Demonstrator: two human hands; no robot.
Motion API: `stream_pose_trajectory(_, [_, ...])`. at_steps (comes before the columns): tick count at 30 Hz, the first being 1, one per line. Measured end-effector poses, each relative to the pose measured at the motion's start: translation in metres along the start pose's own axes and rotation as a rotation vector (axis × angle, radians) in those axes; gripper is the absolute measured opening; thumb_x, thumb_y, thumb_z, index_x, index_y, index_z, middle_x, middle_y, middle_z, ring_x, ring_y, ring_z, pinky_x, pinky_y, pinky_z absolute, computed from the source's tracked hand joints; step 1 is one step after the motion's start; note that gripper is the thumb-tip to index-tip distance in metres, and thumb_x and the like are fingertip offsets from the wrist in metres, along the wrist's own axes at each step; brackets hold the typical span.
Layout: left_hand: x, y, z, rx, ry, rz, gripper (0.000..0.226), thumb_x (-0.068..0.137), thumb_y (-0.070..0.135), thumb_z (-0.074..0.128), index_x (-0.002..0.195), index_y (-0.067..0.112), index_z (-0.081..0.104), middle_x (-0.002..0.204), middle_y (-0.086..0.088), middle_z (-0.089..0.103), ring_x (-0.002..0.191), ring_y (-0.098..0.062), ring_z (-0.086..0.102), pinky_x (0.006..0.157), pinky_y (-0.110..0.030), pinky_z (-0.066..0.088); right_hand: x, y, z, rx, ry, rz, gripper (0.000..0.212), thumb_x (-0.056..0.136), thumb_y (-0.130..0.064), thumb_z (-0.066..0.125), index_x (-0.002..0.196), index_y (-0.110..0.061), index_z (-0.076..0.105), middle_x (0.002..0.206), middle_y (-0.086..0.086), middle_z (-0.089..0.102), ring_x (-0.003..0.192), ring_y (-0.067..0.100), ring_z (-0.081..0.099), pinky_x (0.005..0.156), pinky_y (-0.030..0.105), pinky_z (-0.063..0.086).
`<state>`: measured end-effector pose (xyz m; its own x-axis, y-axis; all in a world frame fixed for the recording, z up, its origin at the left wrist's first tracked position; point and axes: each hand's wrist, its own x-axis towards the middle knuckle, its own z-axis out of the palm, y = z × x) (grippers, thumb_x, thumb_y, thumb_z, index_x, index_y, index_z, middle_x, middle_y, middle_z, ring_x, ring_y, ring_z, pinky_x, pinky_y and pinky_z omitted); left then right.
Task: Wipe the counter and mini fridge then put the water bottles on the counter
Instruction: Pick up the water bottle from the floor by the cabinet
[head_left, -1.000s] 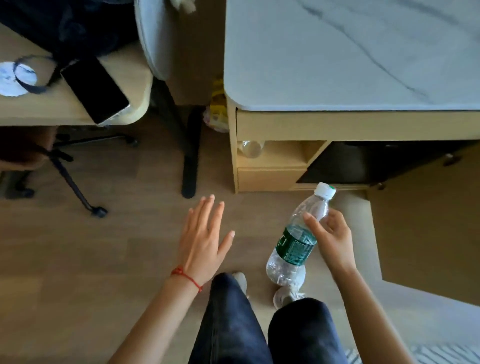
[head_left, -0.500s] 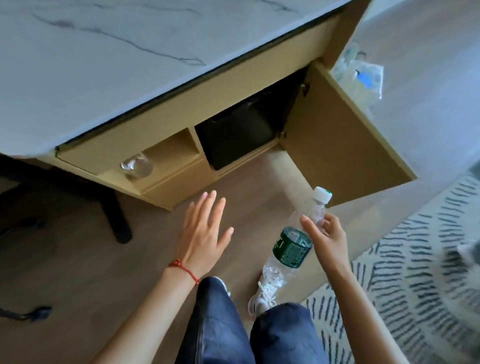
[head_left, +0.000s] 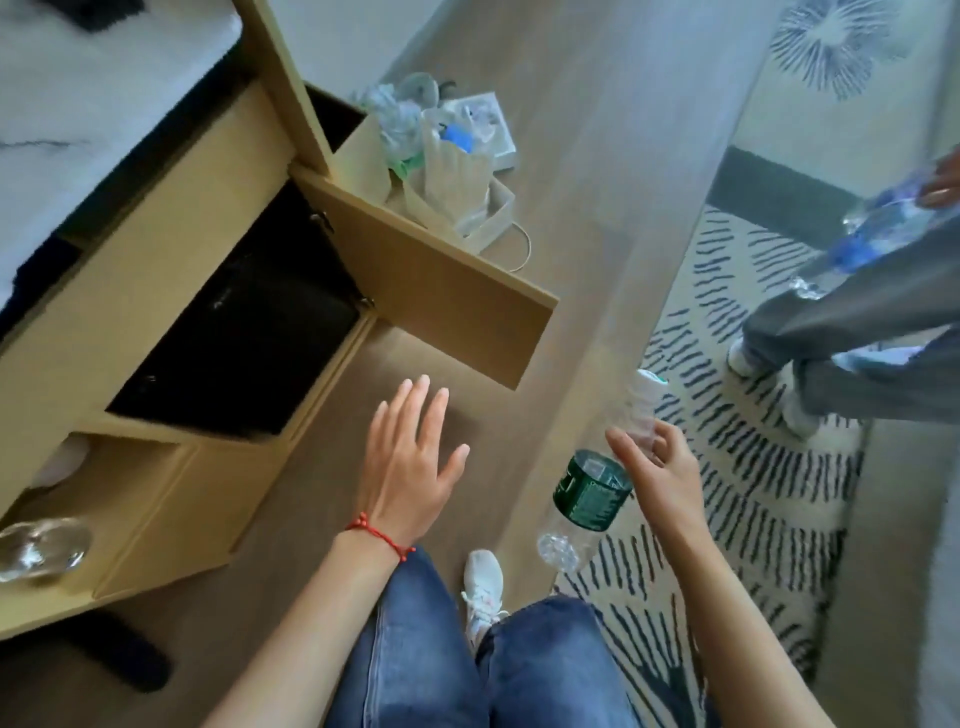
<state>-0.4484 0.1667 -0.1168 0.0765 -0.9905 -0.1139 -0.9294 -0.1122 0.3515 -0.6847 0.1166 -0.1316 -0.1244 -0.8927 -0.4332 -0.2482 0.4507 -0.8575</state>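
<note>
Fingers of the right hand (head_left: 662, 478) curl round the neck of a water bottle (head_left: 597, 486), held tilted above the floor, cap up. Her left hand (head_left: 410, 462) hovers flat, fingers straight, holding nothing. Beside them, the cabinet door (head_left: 431, 275) hangs open on the black mini fridge (head_left: 244, 343), under the marble counter (head_left: 67, 130). A striped rug (head_left: 753, 467) lies to the right.

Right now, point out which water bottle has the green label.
The bottle held in the right hand, white cap up. The other person's bottle at far right has a blue label.
</note>
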Motion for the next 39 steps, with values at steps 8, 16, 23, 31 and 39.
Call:
stream_pose_trajectory(8, [0.090, 0.047, 0.000, 0.032, -0.027, 0.196, 0.057, 0.086, 0.039, 0.037, 0.127, 0.002, 0.050, 0.133, -0.023, 0.050, 0.126, -0.039, 0.044, 0.103, -0.052, 0.032, 0.035, -0.006, -0.043, 0.100, 0.145, 0.064, 0.042, 0.077, -0.033, 0.069, 0.110, -0.018, 0.050, 0.101, 0.002, 0.063, 0.092, 0.013, 0.061, 0.067, 0.022, 0.047])
stream_pose_trajectory(16, [0.189, 0.075, -0.003, 0.047, -0.080, 0.356, 0.056, 0.085, 0.036, 0.039, 0.124, -0.002, 0.053, 0.130, -0.025, 0.052, 0.122, -0.041, 0.047, 0.097, -0.057, 0.038, 0.108, -0.040, -0.054, 0.074, 0.285, 0.088, 0.046, 0.076, -0.037, 0.070, 0.113, -0.019, 0.049, 0.101, 0.001, 0.063, 0.091, 0.011, 0.060, 0.066, 0.021, 0.045])
stream_pose_trajectory(23, [0.270, 0.086, -0.015, 0.061, -0.089, 0.355, 0.060, 0.084, 0.037, 0.037, 0.125, -0.003, 0.051, 0.131, -0.027, 0.050, 0.123, -0.044, 0.045, 0.099, -0.059, 0.035, 0.165, -0.076, -0.066, 0.089, 0.314, 0.085, 0.049, 0.074, -0.040, 0.070, 0.113, -0.019, 0.049, 0.101, -0.001, 0.062, 0.090, 0.009, 0.060, 0.067, 0.022, 0.047])
stream_pose_trajectory(31, [0.327, 0.125, -0.007, 0.064, -0.093, 0.267, 0.060, 0.085, 0.039, 0.034, 0.127, -0.002, 0.049, 0.133, -0.026, 0.049, 0.125, -0.042, 0.044, 0.101, -0.057, 0.034, 0.240, -0.102, -0.106, 0.088, 0.272, 0.072, 0.057, 0.076, -0.034, 0.070, 0.121, -0.008, 0.048, 0.107, 0.009, 0.063, 0.095, 0.019, 0.061, 0.073, 0.028, 0.050])
stream_pose_trajectory(39, [0.386, 0.192, 0.013, 0.031, -0.062, 0.056, 0.061, 0.086, 0.040, 0.034, 0.128, -0.002, 0.049, 0.134, -0.026, 0.048, 0.125, -0.041, 0.044, 0.100, -0.056, 0.037, 0.360, -0.161, -0.174, -0.024, 0.071, -0.007, 0.058, 0.076, -0.032, 0.070, 0.122, -0.008, 0.046, 0.107, 0.007, 0.062, 0.091, 0.014, 0.062, 0.075, 0.031, 0.054])
